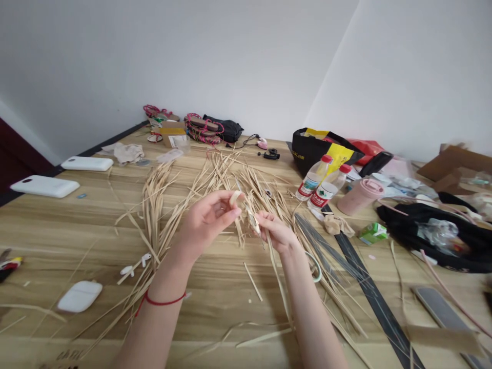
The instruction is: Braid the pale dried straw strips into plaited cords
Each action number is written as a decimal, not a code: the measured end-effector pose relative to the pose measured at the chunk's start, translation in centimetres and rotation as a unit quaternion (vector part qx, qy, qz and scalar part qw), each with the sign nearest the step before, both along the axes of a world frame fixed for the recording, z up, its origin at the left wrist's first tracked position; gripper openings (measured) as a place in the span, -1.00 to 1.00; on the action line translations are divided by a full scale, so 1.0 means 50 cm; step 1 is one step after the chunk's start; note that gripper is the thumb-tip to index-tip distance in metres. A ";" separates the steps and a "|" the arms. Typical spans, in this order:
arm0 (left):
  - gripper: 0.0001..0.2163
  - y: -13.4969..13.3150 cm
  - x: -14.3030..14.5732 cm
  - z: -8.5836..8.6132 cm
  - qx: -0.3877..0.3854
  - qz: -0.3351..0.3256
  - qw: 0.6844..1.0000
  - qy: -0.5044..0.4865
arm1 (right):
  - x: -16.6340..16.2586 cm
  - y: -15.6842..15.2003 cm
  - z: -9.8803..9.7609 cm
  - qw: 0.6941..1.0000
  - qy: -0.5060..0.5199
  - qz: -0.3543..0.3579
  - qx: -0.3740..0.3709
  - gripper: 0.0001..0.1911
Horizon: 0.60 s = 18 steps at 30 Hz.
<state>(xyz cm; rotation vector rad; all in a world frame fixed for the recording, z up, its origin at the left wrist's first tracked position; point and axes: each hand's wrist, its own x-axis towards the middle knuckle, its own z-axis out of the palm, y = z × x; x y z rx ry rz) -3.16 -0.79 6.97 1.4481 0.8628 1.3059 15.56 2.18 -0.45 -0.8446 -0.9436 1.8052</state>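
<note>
My left hand (207,218), with a red string round its wrist, pinches the curled end of a pale straw strip (235,197) between thumb and fingers. My right hand (277,233) is closed on the other part of the same strip, which hangs down from it toward the wooden table (77,230). Both hands are held above a spread pile of loose straw strips (215,177).
Two plastic bottles (321,187), a pink cup (360,196), a black-and-yellow bag (319,148) and a green carton (372,233) lie at the right. Dark flat strips (365,277) run to the front right. White power banks (46,185), earbuds (134,265) and a white case (80,296) lie at the left.
</note>
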 end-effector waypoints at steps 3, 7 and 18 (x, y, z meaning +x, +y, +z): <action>-0.79 0.001 -0.007 -0.002 0.035 0.045 0.998 -0.003 | 0.000 0.001 -0.001 1.000 0.014 -0.022 -0.014 -0.62; -0.83 0.003 -0.013 -0.006 0.127 0.163 0.978 0.039 | 0.000 -0.001 0.003 0.998 0.012 -0.051 -0.018 -0.61; -0.79 0.018 -0.026 -0.027 0.156 0.247 0.945 0.150 | -0.019 -0.015 0.025 0.963 -0.065 -0.218 0.145 -0.67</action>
